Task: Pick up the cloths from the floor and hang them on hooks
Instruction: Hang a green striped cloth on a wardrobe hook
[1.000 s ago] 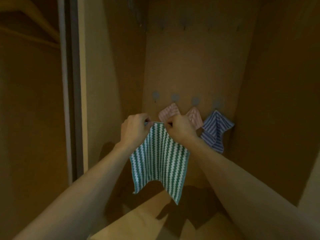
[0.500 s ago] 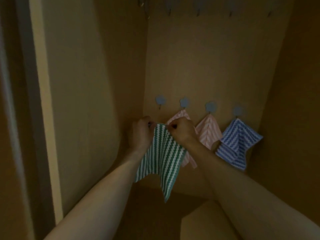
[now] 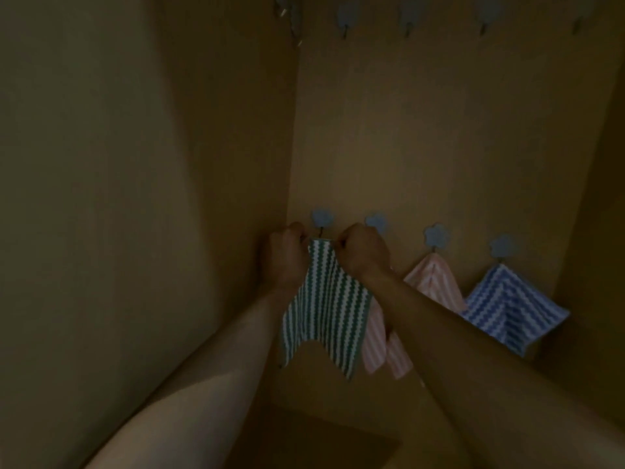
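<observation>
One view only, worn on my head. It looks forward and down into a dim wooden closet corner, my forearms running up from the bottom edge toward the back panel (image 3: 439,147). Close range: the lower row of hooks (image 3: 436,235) sits mid-frame at arm's reach, an upper row of hooks (image 3: 409,18) clipped by the top edge. Side wall (image 3: 135,198) fills the left. Wide-angle lens; edges bow.

In the dim closet we see the left hand (image 3: 286,257) and the right hand (image 3: 363,252) pinching the top edge of a green-striped cloth (image 3: 324,306), held up just beneath the leftmost hook (image 3: 322,219) on the back wall (image 3: 439,130). Further right we find a pink-striped cloth (image 3: 434,286) and a blue-striped cloth (image 3: 507,306), each hanging from its own hook.
</observation>
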Demonstrator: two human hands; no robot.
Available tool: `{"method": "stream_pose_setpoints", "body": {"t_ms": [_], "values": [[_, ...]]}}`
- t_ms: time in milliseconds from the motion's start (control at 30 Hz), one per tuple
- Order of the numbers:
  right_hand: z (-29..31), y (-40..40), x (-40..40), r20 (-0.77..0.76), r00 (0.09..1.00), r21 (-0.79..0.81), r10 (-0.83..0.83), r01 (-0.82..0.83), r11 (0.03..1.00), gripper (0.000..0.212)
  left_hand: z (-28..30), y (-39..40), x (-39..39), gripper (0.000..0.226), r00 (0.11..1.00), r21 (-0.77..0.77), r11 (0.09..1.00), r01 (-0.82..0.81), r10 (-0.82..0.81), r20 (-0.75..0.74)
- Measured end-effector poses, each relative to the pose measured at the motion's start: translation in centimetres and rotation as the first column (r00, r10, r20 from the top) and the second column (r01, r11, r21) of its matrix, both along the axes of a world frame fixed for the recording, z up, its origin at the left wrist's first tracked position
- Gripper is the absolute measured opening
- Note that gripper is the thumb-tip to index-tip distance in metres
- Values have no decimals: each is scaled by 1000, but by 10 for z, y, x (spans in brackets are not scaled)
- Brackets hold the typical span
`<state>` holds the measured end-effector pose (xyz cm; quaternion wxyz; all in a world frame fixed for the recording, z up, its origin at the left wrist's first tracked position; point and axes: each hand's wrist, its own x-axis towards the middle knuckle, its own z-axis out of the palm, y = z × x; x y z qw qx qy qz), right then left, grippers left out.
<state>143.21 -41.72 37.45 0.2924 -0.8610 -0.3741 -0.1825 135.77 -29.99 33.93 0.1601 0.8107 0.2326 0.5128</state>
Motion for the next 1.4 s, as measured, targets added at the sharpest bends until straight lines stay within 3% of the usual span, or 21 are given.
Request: {"method": "stream_pose_setpoints", "body": {"t_ms": [133,500,633,1000,1133,1233,1400], "values": [[11,15,15,20,1000,11,4,-5,1000,26,9,10,15,11,1000,56,998,-10,9,2],[17,51,47,81,996,-23,-49,51,998,27,26,30,46,17,992,165,986,-6,27,-124],[1,51,48,119,991,13,-57,56,998,31,14,34,52,11,986,123,992,40,-19,-165],[-30,39,17,-52,999,-8,7,-7,1000,40,-20,18,41,17,986,168,985,-35,61,-155],[-47,28,-2,-47,999,67,-23,26,997,20,-33,10,29,22,984,157,988,-18,46,-175],[-56,23,-12,-121,992,14,-27,29,999,31,-42,3,19,21,979,161,987,-24,56,-198],[-68,9,-34,-119,989,28,-91,95,995,33,-53,-3,1,23,962,125,992,-32,64,-264]]}}
